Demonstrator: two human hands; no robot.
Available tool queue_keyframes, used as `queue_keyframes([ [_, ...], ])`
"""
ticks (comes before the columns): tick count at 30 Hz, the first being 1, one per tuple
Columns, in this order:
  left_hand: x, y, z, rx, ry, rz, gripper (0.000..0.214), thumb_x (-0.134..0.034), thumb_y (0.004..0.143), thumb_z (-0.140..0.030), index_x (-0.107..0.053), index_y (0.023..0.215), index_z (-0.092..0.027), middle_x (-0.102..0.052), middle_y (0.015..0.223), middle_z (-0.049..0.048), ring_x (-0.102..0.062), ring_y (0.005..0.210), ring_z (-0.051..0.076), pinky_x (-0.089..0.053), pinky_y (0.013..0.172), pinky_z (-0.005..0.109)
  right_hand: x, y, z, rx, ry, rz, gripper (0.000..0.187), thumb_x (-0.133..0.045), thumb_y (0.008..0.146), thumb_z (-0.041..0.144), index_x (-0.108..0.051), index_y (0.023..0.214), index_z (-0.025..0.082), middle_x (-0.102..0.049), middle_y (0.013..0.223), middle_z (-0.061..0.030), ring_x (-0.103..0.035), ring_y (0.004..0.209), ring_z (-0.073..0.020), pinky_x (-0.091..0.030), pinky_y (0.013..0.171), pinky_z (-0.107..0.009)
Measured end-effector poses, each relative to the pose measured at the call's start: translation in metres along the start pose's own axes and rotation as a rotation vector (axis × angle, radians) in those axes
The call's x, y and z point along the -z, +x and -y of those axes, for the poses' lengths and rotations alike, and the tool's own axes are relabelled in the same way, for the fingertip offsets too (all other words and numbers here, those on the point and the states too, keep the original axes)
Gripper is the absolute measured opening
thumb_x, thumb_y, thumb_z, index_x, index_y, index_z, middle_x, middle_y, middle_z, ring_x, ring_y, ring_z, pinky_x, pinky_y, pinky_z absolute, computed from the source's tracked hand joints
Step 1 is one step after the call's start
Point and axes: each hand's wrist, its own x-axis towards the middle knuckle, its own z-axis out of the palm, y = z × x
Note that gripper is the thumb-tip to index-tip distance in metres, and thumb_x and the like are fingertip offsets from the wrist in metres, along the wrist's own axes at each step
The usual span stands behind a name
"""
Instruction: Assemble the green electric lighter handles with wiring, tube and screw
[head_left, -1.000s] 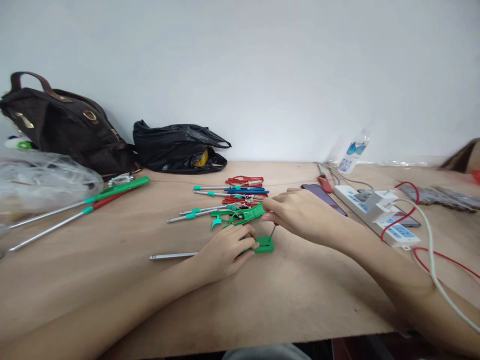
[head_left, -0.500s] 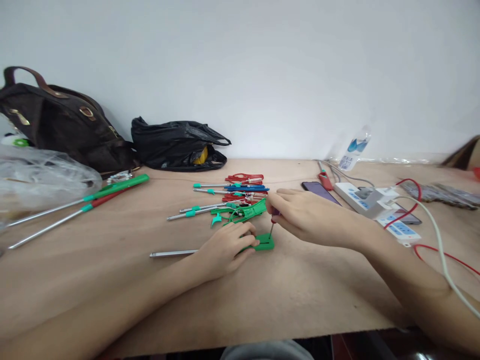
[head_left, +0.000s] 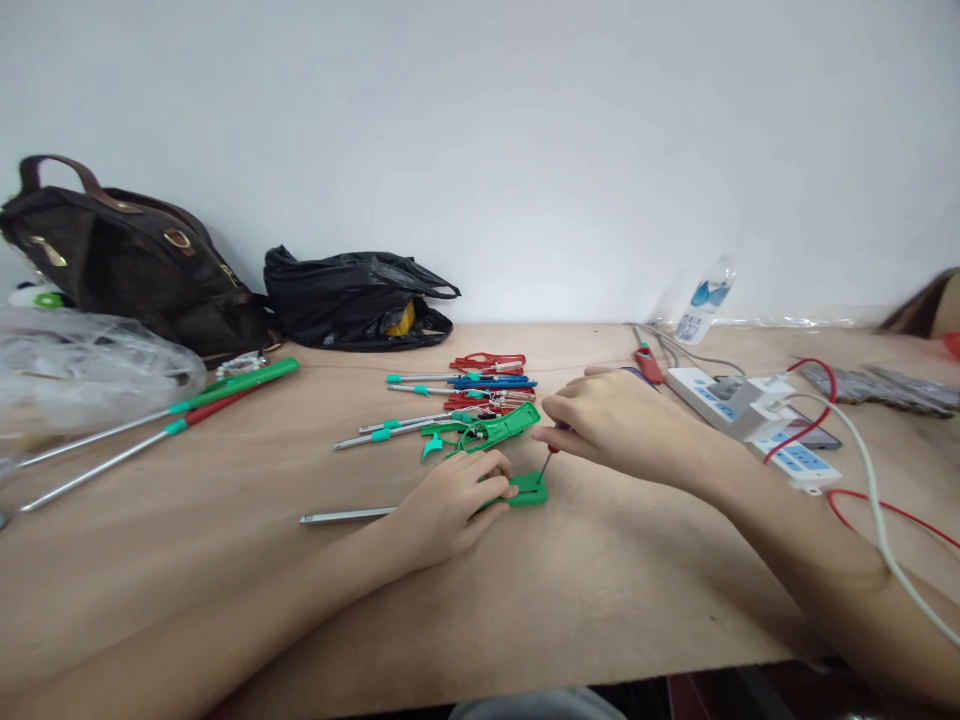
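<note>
My left hand (head_left: pixel 454 505) is closed over the green handle (head_left: pixel 534 489) of a long-necked lighter and presses it to the table. The lighter's metal tube (head_left: pixel 346 516) sticks out to the left from under that hand. In my right hand (head_left: pixel 607 420) is a small screwdriver (head_left: pixel 550 462), its grip mostly hidden by the fingers. Its tip meets the right end of the green handle, with the shaft leaning to the right. Just beyond lies an opened green lighter shell (head_left: pixel 499 430), with a loose teal trigger (head_left: pixel 432 446) beside it.
Several red and blue lighter parts (head_left: pixel 491 381) lie behind the hands. Two assembled lighters (head_left: pixel 240 380) are at left, near a black plastic bag (head_left: pixel 352 300) and a dark backpack (head_left: pixel 135 260). A power strip (head_left: pixel 705 395) with cables and a water bottle (head_left: pixel 705 300) stand at right.
My right hand has shifted slightly right, and the screwdriver now leans more to the right. The left hand stays on the green lighter. The camera view has moved a little.
</note>
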Motion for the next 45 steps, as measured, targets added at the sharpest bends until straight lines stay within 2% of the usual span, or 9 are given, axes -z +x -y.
queue_keyframes([
  [7, 0.0002, 0.0000, -0.0004, 0.003, -0.008, -0.006, 0.017, -0.043, 0.095, -0.019, -0.060, 0.095, -0.017, -0.060, 0.106, 0.0082, -0.057, 0.093, 0.019, -0.045, 0.078, 0.031, 0.0002, -0.0036, 0.0024, 0.113, 0.096, -0.028, 0.009, -0.049, 0.093, 0.021, -0.054, 0.090, 0.015, -0.067, 0.084, -0.0086, -0.060, 0.075, -0.0195, -0.036, 0.066, -0.028],
  [12, 0.0000, -0.0002, 0.0002, -0.002, -0.003, -0.005, 0.017, -0.043, 0.095, -0.019, -0.060, 0.095, -0.017, -0.060, 0.106, 0.0082, -0.057, 0.091, 0.019, -0.044, 0.077, 0.031, -0.0008, -0.0002, 0.0032, 0.003, -0.030, -0.023, 0.025, -0.046, 0.096, 0.031, -0.056, 0.078, 0.016, -0.064, 0.066, -0.0070, -0.058, 0.062, -0.0204, -0.035, 0.065, -0.031],
  [18, -0.0009, -0.0001, 0.0004, 0.005, -0.002, 0.002, 0.015, -0.044, 0.094, -0.019, -0.059, 0.095, -0.018, -0.059, 0.106, 0.0075, -0.057, 0.092, 0.019, -0.043, 0.076, 0.030, -0.0009, -0.0057, 0.0002, 0.162, 0.230, 0.020, 0.003, -0.050, 0.091, 0.016, -0.052, 0.093, 0.016, -0.066, 0.088, -0.0079, -0.059, 0.077, -0.0188, -0.038, 0.066, -0.027],
  [24, -0.0010, 0.0005, 0.0005, -0.009, 0.004, -0.006, 0.013, -0.045, 0.094, -0.017, -0.058, 0.095, -0.018, -0.059, 0.106, 0.0075, -0.057, 0.093, 0.020, -0.042, 0.077, 0.031, -0.0038, 0.0015, 0.0018, -0.033, -0.051, 0.011, 0.023, -0.050, 0.095, 0.035, -0.057, 0.089, 0.014, -0.066, 0.069, -0.0098, -0.060, 0.065, -0.0243, -0.036, 0.066, -0.033],
  [29, -0.0010, 0.0002, 0.0006, -0.003, 0.004, 0.002, 0.013, -0.045, 0.094, -0.018, -0.058, 0.095, -0.018, -0.059, 0.106, 0.0071, -0.057, 0.092, 0.019, -0.041, 0.075, 0.030, -0.0016, -0.0054, 0.0000, 0.151, 0.184, 0.003, 0.003, -0.052, 0.091, 0.014, -0.054, 0.092, 0.015, -0.067, 0.092, -0.0097, -0.061, 0.082, -0.0199, -0.039, 0.070, -0.028],
  [31, -0.0011, 0.0002, 0.0005, -0.004, 0.003, -0.001, 0.013, -0.046, 0.094, -0.018, -0.058, 0.095, -0.017, -0.059, 0.106, 0.0069, -0.057, 0.092, 0.019, -0.041, 0.074, 0.030, -0.0015, -0.0048, 0.0022, 0.167, 0.170, 0.012, 0.008, -0.050, 0.090, 0.009, -0.054, 0.088, 0.015, -0.068, 0.087, -0.0082, -0.061, 0.079, -0.0189, -0.039, 0.072, -0.028],
  [36, -0.0016, 0.0000, 0.0011, -0.005, 0.004, -0.001, 0.012, -0.046, 0.093, -0.017, -0.058, 0.095, -0.017, -0.059, 0.106, 0.0071, -0.057, 0.093, 0.019, -0.040, 0.074, 0.030, -0.0055, 0.0024, 0.0066, 0.025, -0.031, 0.004, 0.020, -0.053, 0.093, 0.032, -0.057, 0.088, 0.013, -0.066, 0.068, -0.0092, -0.061, 0.063, -0.0225, -0.037, 0.066, -0.032],
  [42, -0.0027, 0.0001, 0.0020, 0.004, 0.005, 0.015, 0.012, -0.046, 0.094, -0.018, -0.058, 0.095, -0.018, -0.059, 0.107, 0.0069, -0.058, 0.092, 0.019, -0.041, 0.075, 0.030, -0.0028, -0.0062, -0.0008, 0.170, 0.308, 0.046, 0.007, -0.049, 0.091, 0.012, -0.053, 0.096, 0.015, -0.066, 0.096, -0.0084, -0.060, 0.081, -0.0177, -0.040, 0.065, -0.026],
  [45, -0.0026, 0.0003, 0.0021, -0.009, -0.004, 0.005, 0.013, -0.046, 0.095, -0.018, -0.058, 0.095, -0.017, -0.059, 0.106, 0.0070, -0.057, 0.093, 0.019, -0.041, 0.076, 0.030, -0.0038, -0.0007, 0.0039, 0.108, 0.261, 0.041, 0.008, -0.049, 0.092, 0.012, -0.056, 0.092, 0.014, -0.066, 0.096, -0.0107, -0.061, 0.079, -0.0188, -0.040, 0.063, -0.027],
])
